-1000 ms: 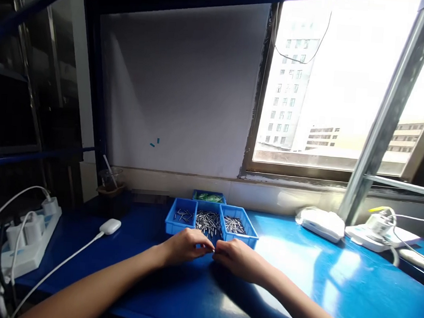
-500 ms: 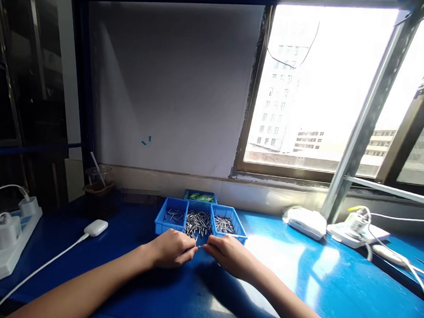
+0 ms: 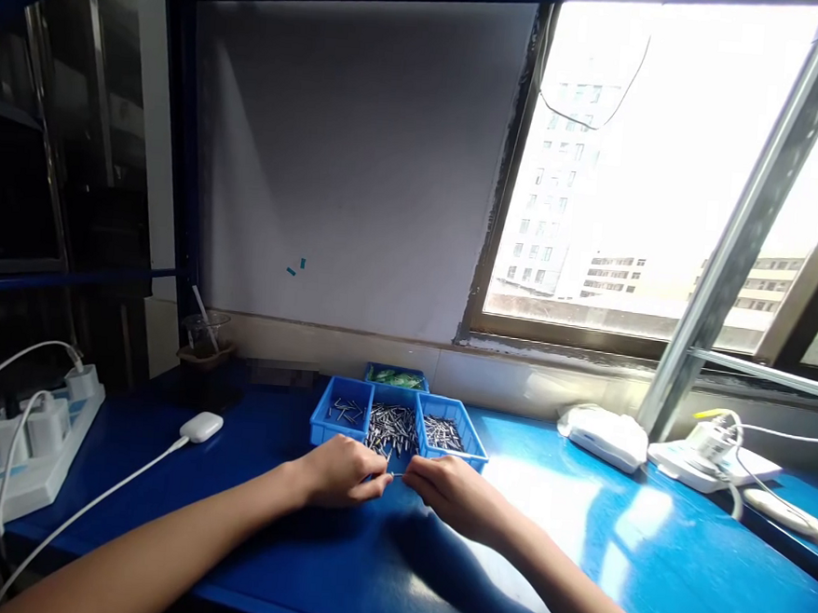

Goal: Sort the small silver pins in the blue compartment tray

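Well left of the metal heap [image 3: 392, 429], a white case [image 3: 202, 427] is set on the blue worktop [image 3: 279, 559]. Just left of the heap, a few metal pieces are held in the left bin [image 3: 317, 429]. In front of the heap, one end of a thin metal piece [image 3: 398, 476] is pinched by the left hand [image 3: 347, 472] — the other by the right hand [image 3: 455, 497]. Just right of the heap, more pieces are held in the right bin [image 3: 474, 460].
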The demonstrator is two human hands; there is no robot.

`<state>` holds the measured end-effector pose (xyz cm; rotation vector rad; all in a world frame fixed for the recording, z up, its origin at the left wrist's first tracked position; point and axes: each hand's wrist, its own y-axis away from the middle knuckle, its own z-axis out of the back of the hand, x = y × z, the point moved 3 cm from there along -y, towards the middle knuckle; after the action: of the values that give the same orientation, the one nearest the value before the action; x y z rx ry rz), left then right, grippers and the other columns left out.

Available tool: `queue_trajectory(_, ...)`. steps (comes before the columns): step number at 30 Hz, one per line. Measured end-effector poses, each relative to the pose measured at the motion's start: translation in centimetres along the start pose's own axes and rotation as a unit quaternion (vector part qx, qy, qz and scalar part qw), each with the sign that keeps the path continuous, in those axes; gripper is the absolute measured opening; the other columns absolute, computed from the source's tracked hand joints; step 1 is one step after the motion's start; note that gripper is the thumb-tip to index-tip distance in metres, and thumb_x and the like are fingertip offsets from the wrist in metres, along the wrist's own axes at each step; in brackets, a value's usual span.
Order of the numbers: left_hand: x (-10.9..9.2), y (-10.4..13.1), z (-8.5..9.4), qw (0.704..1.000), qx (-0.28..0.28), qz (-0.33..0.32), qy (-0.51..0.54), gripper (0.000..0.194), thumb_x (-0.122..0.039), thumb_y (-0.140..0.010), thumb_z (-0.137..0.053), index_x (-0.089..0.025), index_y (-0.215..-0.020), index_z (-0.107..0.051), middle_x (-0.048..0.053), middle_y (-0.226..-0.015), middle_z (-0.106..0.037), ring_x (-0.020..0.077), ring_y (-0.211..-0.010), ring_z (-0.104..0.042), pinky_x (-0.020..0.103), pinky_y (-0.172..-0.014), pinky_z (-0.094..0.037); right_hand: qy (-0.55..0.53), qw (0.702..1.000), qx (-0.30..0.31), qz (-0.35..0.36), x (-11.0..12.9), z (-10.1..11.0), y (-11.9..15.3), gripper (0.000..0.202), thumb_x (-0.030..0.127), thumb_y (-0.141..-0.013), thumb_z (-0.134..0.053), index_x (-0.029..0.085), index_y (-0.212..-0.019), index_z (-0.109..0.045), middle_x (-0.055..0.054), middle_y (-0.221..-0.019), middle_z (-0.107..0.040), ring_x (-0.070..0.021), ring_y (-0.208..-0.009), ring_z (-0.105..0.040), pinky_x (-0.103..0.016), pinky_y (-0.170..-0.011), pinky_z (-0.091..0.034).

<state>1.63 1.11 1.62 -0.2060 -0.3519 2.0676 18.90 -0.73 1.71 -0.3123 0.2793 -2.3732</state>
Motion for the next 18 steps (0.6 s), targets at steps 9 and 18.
queue_trajectory(9, -0.20, -0.08, -0.32, 0.999, 0.024, 0.012, 0.028, 0.025, -0.023, -0.089, -0.049, -0.017, -0.065, -0.055, -0.001, -0.063, -0.062, 0.0125, -0.056, -0.055, 0.023, -0.053, -0.031, -0.018, 1.000, 0.004, 0.009, 0.73, 0.60, 0.07, 0.030, 0.026, -0.096, -0.039, 0.018, -0.075, -0.058, -0.001, -0.063, -0.060, -0.0124, -0.055, -0.052, -0.024, -0.053, -0.031)
queue_trajectory(18, 0.19, -0.22, -0.41, 0.998, -0.028, 0.014, 0.061, 0.014, -0.018, -0.084, -0.053, -0.018, -0.086, -0.067, 0.001, -0.081, -0.068, 0.0146, -0.069, -0.060, 0.022, -0.061, -0.039, 0.001, 0.999, 0.040, -0.002, 0.74, 0.16, 0.02, 0.029, 0.026, -0.095, -0.042, 0.018, -0.074, -0.061, -0.002, -0.064, -0.062, -0.0129, -0.056, -0.053, -0.024, -0.055, -0.033)
